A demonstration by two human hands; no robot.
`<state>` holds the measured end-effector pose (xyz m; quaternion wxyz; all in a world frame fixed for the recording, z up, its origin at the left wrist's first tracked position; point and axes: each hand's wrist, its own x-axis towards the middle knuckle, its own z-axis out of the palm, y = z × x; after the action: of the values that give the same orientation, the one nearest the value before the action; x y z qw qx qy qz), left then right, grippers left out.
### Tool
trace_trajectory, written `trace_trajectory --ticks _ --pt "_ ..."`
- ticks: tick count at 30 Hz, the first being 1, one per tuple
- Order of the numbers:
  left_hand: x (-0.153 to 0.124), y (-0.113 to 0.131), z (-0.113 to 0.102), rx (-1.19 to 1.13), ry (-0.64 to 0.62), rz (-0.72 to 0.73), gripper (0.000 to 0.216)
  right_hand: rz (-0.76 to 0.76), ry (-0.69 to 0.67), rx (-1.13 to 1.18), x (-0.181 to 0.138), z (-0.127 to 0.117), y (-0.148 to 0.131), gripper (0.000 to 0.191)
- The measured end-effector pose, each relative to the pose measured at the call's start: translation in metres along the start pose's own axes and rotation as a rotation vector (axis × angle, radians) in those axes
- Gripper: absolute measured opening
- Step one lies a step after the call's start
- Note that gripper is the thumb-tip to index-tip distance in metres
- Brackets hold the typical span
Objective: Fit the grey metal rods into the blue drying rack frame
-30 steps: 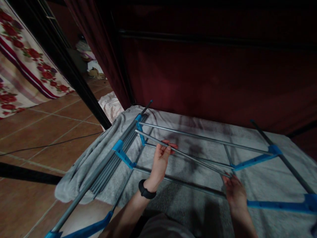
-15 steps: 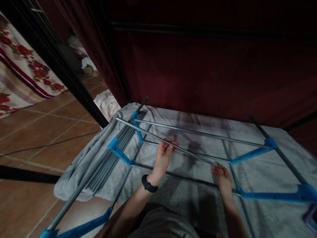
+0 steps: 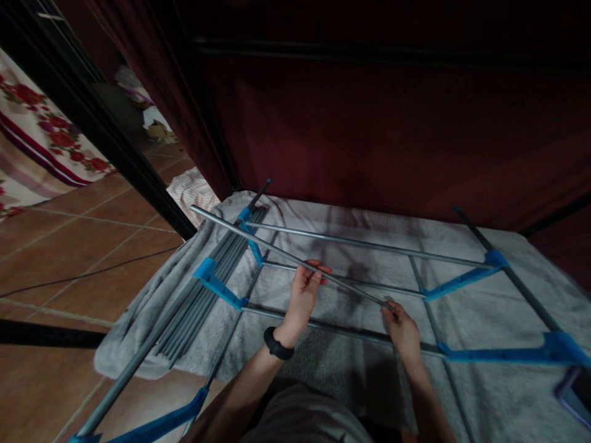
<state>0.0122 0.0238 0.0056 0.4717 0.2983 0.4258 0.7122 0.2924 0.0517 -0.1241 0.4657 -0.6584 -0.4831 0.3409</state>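
A thin grey metal rod slants across the head view, high at its left end and lower at its right. Around its middle my left hand, with a black band on the wrist, is closed in a light grip. My right hand pinches the rod's right end. Beneath both hands lies a frame of grey tubes joined by blue plastic brackets. A bundle of loose grey rods rests on the left side of the frame, partly under a side tube.
The frame lies on a grey blanket over a raised bed-like surface. Dark red curtain hangs behind it. A black post slants at the left beside the tiled floor. At the right edge sits a phone-like object.
The held rod has slid leftward through my left hand, its left end reaching further out. My right hand has moved left with the rod's end, and the view has shifted slightly.
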Motion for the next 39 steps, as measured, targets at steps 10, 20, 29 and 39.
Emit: trace_trajectory --ticks 10,20,29,39 --pt "0.004 0.001 -0.006 0.009 0.016 0.004 0.029 -0.151 -0.015 -0.066 -0.002 0.004 -0.003 0.032" --pt "0.016 0.002 0.003 0.034 -0.01 -0.016 0.04 0.037 0.078 0.292 0.003 0.002 -0.016 0.049" --pt "-0.002 -0.017 0.038 -0.022 -0.017 -0.138 0.035 0.134 0.221 0.891 0.005 -0.012 -0.024 0.042" --pt "-0.014 -0.058 0.046 -0.196 0.036 -0.411 0.019 0.214 0.378 1.144 0.022 -0.021 -0.007 0.024"
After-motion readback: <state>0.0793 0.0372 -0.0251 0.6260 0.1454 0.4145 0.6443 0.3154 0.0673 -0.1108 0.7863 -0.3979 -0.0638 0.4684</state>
